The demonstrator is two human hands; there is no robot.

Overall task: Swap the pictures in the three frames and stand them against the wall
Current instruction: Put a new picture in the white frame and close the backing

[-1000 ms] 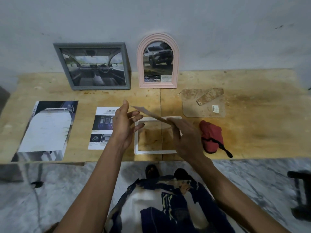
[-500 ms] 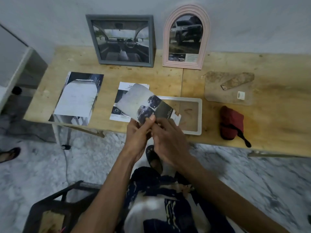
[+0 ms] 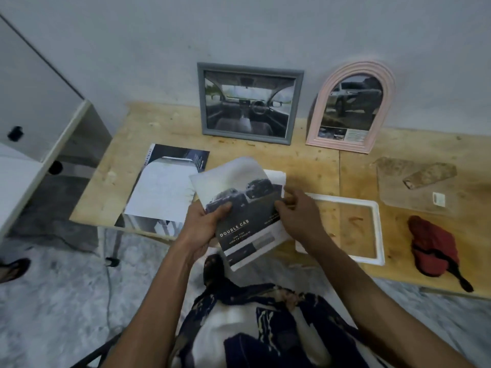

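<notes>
Both hands hold a car picture [image 3: 239, 205] reading "DOUBLE CAR" above the table's front edge: my left hand [image 3: 204, 224] grips its left side, my right hand [image 3: 297, 211] pinches its right edge. To their right a white frame [image 3: 377, 229] lies flat and empty on the wooden table [image 3: 313, 160]. A grey frame [image 3: 249, 102] with a car-interior picture and a pink arched frame [image 3: 350, 107] with a car picture stand against the wall. Another printed sheet [image 3: 164, 189] lies flat at the left, and a further sheet [image 3: 275, 176] peeks out behind the held picture.
A worn backing board [image 3: 406, 189] with a brown stand piece [image 3: 430, 175] on it lies at the right. A red pouch [image 3: 433, 248] sits near the front right edge. A white cabinet [image 3: 39, 144] stands left of the table. Marble floor lies below.
The picture has come up off the white frame and been turned face-up toward me, now held by both hands. The camera has swung to the left.
</notes>
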